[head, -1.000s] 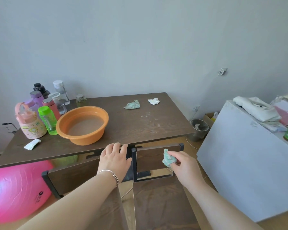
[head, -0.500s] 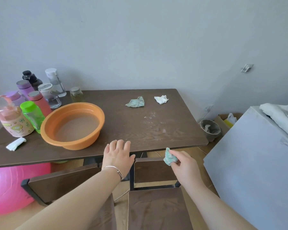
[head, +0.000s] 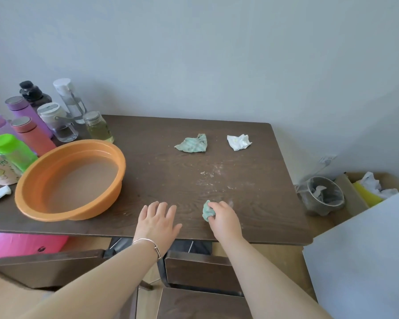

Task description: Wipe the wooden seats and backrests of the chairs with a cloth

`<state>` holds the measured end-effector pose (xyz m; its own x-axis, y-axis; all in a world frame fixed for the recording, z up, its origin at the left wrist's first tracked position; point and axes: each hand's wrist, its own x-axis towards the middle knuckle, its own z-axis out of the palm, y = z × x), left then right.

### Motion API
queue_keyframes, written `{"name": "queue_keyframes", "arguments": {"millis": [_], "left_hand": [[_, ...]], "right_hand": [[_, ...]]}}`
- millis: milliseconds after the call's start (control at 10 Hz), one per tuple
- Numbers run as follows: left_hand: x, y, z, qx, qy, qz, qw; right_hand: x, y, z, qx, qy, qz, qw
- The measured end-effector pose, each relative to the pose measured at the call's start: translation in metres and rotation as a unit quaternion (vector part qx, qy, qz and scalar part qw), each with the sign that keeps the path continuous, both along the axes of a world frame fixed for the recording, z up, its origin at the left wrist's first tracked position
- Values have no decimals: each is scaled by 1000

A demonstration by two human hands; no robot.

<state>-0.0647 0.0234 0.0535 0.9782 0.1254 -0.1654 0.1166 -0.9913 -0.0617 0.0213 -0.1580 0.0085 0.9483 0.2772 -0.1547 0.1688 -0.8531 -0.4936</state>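
1. Pinching the bunched cloth point(head: 207, 211), the right hand point(head: 225, 221) sits at the table's point(head: 161, 176) near edge; the left hand point(head: 158, 223) is spread flat, empty, beside it.
2. Better to unfold the cloth first, then wipe the chair backrest point(head: 198, 270) below with long strokes.

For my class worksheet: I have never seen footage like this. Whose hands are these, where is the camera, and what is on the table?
No machine here: a person's two bare hands, filmed by a camera worn on the head, looking down. The left hand lies open at the near edge of the table; the right hand grips a balled green cloth. On the table stand an orange basin of water and drink bottles, with a second green cloth and a crumpled tissue. Two chair backrests show below.
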Motion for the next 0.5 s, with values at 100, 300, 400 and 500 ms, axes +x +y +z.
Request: {"name": "queue_keyframes", "arguments": {"millis": [100, 300, 400, 500], "left_hand": [[4, -3, -12, 7, 11, 9, 1000], [5, 0, -15, 7, 29, 31, 999], [2, 0, -7, 8, 22, 38, 999], [1, -1, 3, 15, 2, 31, 999]], "right_hand": [[10, -3, -22, -28, 12, 30, 999], [15, -1, -35, -40, 34, 50, 997], [13, 1, -21, -67, 52, 52, 995], [5, -1, -4, -86, 31, 74, 993]]}}
